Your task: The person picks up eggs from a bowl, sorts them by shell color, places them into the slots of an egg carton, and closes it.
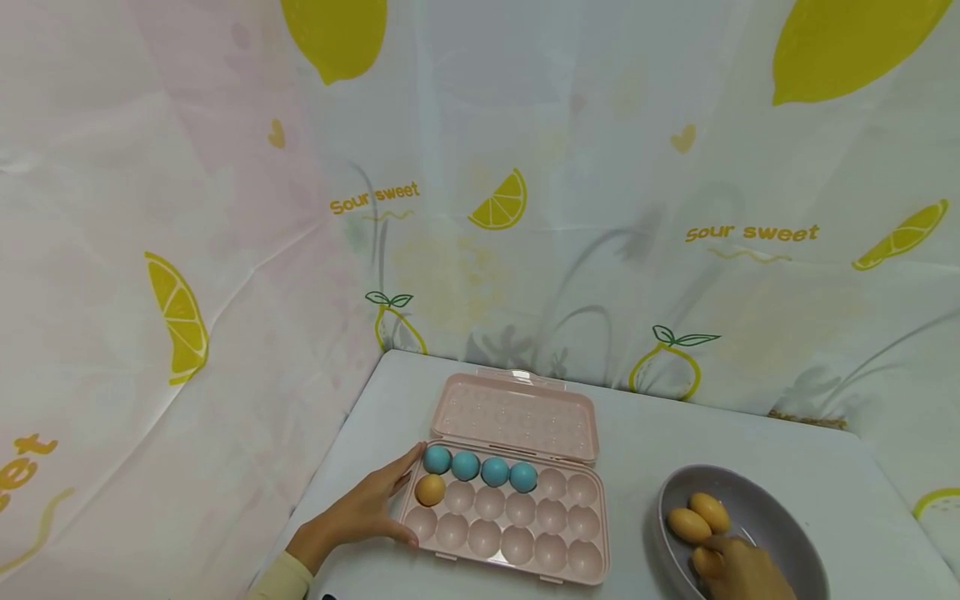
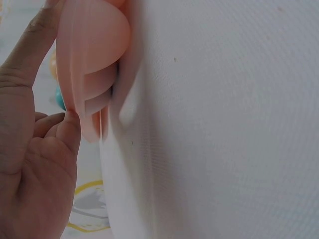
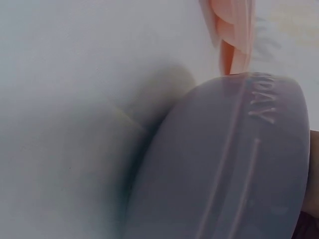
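Note:
A pink egg box (image 1: 517,546) lies with its lid folded back on the white table. In its back row sit several blue eggs (image 1: 495,472), and one orange-brown egg (image 1: 431,490) is in the middle row at the left. My left hand (image 1: 367,504) holds the box's left end, thumb near the front corner and fingers at the back corner; the left wrist view has this hand (image 2: 45,164) at the rim. Inside the grey bowl (image 1: 798,533), my right hand (image 1: 750,575) pinches an orange-brown egg (image 1: 707,563), partly covered by the fingers. Two similar eggs (image 1: 688,526) lie beside it.
The white table (image 1: 637,433) ends at a hanging cloth (image 1: 585,275) printed with lemons. The open lid (image 1: 517,417) lies behind the egg box. In the right wrist view the bowl's outer wall (image 3: 199,164) hides most of the right hand.

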`<action>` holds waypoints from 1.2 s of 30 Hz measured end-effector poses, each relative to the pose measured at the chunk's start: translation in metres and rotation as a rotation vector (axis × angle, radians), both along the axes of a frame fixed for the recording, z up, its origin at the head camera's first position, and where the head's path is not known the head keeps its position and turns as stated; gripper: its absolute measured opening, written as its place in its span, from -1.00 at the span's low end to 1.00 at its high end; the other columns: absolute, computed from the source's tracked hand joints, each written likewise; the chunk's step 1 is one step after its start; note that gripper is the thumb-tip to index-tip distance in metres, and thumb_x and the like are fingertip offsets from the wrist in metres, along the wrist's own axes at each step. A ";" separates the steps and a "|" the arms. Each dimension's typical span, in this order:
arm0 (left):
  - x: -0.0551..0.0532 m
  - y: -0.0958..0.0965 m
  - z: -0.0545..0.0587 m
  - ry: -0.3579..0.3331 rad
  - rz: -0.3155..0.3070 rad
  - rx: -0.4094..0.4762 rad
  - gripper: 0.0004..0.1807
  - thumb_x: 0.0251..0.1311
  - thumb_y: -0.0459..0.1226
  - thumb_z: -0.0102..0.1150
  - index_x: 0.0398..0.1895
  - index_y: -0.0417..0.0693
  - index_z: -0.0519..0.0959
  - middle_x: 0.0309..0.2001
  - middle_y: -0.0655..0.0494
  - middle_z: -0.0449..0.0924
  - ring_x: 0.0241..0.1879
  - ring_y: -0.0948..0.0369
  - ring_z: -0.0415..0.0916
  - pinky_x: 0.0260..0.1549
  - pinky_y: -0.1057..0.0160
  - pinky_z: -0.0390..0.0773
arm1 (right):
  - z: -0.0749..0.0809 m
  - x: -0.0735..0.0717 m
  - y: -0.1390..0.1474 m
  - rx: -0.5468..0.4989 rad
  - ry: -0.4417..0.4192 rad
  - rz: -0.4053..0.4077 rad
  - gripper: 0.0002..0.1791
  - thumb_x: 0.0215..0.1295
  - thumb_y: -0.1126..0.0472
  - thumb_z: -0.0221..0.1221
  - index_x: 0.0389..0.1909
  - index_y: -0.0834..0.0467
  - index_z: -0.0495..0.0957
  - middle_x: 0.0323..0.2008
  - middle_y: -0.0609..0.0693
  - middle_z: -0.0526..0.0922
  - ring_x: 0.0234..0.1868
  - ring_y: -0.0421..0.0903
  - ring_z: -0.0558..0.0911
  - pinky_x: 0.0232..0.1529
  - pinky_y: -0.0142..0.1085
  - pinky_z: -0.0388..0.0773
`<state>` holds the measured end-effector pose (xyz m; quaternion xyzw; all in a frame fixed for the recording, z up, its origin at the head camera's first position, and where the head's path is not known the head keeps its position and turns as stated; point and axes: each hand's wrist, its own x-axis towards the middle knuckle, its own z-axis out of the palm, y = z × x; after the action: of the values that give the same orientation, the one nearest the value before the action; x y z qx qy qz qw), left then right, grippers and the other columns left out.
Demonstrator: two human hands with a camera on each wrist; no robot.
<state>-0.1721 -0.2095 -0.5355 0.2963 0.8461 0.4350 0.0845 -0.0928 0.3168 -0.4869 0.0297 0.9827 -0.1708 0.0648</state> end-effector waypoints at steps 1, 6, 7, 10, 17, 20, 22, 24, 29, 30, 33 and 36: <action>0.000 0.000 0.000 0.006 -0.005 0.002 0.43 -0.36 0.05 0.59 0.56 -0.15 -0.13 0.53 -0.09 -0.09 0.47 -0.02 -0.05 0.31 0.20 0.28 | 0.000 0.000 0.000 0.001 0.005 0.002 -0.66 0.05 0.24 0.28 -0.09 0.19 0.68 -0.27 0.20 0.65 -0.29 0.16 0.63 -0.40 0.11 0.59; -0.001 0.000 0.001 -0.010 -0.035 0.050 0.44 -0.36 -0.02 0.62 0.55 -0.20 -0.15 0.53 -0.18 -0.13 0.47 -0.02 -0.08 0.30 0.20 0.29 | 0.005 0.001 -0.003 0.013 0.060 0.022 -0.72 0.08 0.23 0.29 -0.15 0.19 0.68 -0.32 0.18 0.65 -0.30 0.18 0.63 -0.37 0.13 0.59; -0.001 0.000 0.001 -0.009 -0.039 0.058 0.44 -0.36 -0.03 0.62 0.55 -0.21 -0.16 0.52 -0.20 -0.13 0.47 -0.03 -0.08 0.30 0.19 0.29 | 0.007 0.000 -0.004 0.006 0.066 0.018 -0.77 0.11 0.22 0.28 -0.19 0.18 0.68 -0.38 0.15 0.63 -0.34 0.14 0.62 -0.40 0.08 0.59; 0.000 -0.001 0.001 -0.010 -0.032 0.058 0.44 -0.36 -0.01 0.62 0.55 -0.19 -0.15 0.53 -0.18 -0.13 0.47 -0.02 -0.09 0.30 0.19 0.29 | 0.011 0.000 -0.007 -0.011 0.086 0.015 -0.82 0.19 0.19 0.23 -0.23 0.16 0.67 -0.42 0.12 0.62 -0.39 0.10 0.60 -0.43 0.02 0.58; 0.000 -0.001 -0.001 -0.008 -0.021 0.046 0.44 -0.37 0.01 0.61 0.56 -0.16 -0.15 0.53 -0.14 -0.12 0.48 0.01 -0.09 0.31 0.19 0.28 | 0.016 0.001 -0.011 -0.012 0.132 0.011 -0.74 0.23 0.13 0.25 -0.17 0.23 0.67 -0.29 0.19 0.68 -0.32 0.17 0.64 -0.30 0.12 0.60; 0.000 -0.001 -0.001 -0.011 -0.017 0.042 0.45 -0.37 0.00 0.62 0.56 -0.15 -0.14 0.53 -0.13 -0.12 0.48 0.02 -0.09 0.31 0.20 0.27 | 0.019 0.002 -0.013 -0.022 0.147 -0.003 -0.71 0.22 0.08 0.28 -0.20 0.22 0.67 -0.28 0.19 0.68 -0.29 0.20 0.64 -0.27 0.15 0.59; 0.000 -0.001 -0.001 -0.008 -0.016 0.037 0.45 -0.38 0.00 0.62 0.56 -0.16 -0.14 0.53 -0.12 -0.12 0.48 0.02 -0.08 0.31 0.21 0.28 | 0.020 0.002 -0.015 -0.019 0.172 0.009 -0.71 0.15 0.11 0.32 -0.19 0.22 0.67 -0.27 0.19 0.68 -0.27 0.21 0.64 -0.26 0.17 0.59; 0.000 -0.001 -0.001 -0.002 -0.017 0.034 0.45 -0.38 0.00 0.62 0.55 -0.18 -0.14 0.53 -0.10 -0.12 0.48 0.01 -0.08 0.31 0.23 0.28 | 0.022 0.003 -0.017 -0.020 0.207 0.015 -0.76 0.11 0.12 0.34 -0.26 0.19 0.66 -0.32 0.15 0.67 -0.31 0.17 0.64 -0.31 0.14 0.59; -0.001 -0.001 -0.003 0.003 -0.021 0.042 0.45 -0.37 0.00 0.61 0.55 -0.19 -0.15 0.54 -0.10 -0.12 0.48 0.01 -0.09 0.31 0.24 0.28 | 0.025 0.003 -0.025 -0.039 0.265 -0.008 -0.74 0.20 -0.04 0.31 -0.49 0.02 0.53 -0.52 -0.02 0.53 -0.49 -0.05 0.48 -0.53 -0.16 0.44; 0.000 -0.001 -0.003 0.001 -0.021 0.045 0.45 -0.37 0.00 0.61 0.55 -0.18 -0.15 0.54 -0.10 -0.12 0.48 0.01 -0.10 0.31 0.24 0.28 | 0.026 0.003 -0.026 -0.042 0.269 -0.012 -0.74 0.19 -0.04 0.32 -0.47 0.03 0.54 -0.51 0.00 0.54 -0.48 -0.04 0.49 -0.53 -0.16 0.45; 0.000 -0.001 -0.004 0.001 -0.017 0.049 0.45 -0.38 -0.02 0.62 0.55 -0.16 -0.15 0.53 -0.11 -0.12 0.48 0.01 -0.09 0.31 0.22 0.29 | 0.026 0.002 -0.026 -0.024 0.315 0.004 -0.78 0.09 0.08 0.38 -0.30 0.09 0.65 -0.40 0.08 0.64 -0.40 0.06 0.60 -0.46 -0.01 0.56; 0.000 -0.001 -0.004 0.005 -0.015 0.043 0.45 -0.39 -0.01 0.62 0.56 -0.16 -0.15 0.53 -0.12 -0.12 0.48 0.01 -0.08 0.31 0.21 0.29 | 0.026 0.001 -0.028 -0.003 0.388 0.023 -0.62 -0.07 0.21 0.43 -0.16 0.21 0.66 -0.31 0.19 0.68 -0.33 0.21 0.64 -0.37 0.15 0.58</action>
<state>-0.1722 -0.2106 -0.5396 0.3052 0.8344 0.4519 0.0793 -0.0921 0.2886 -0.4609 -0.0150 0.9768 -0.1740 -0.1240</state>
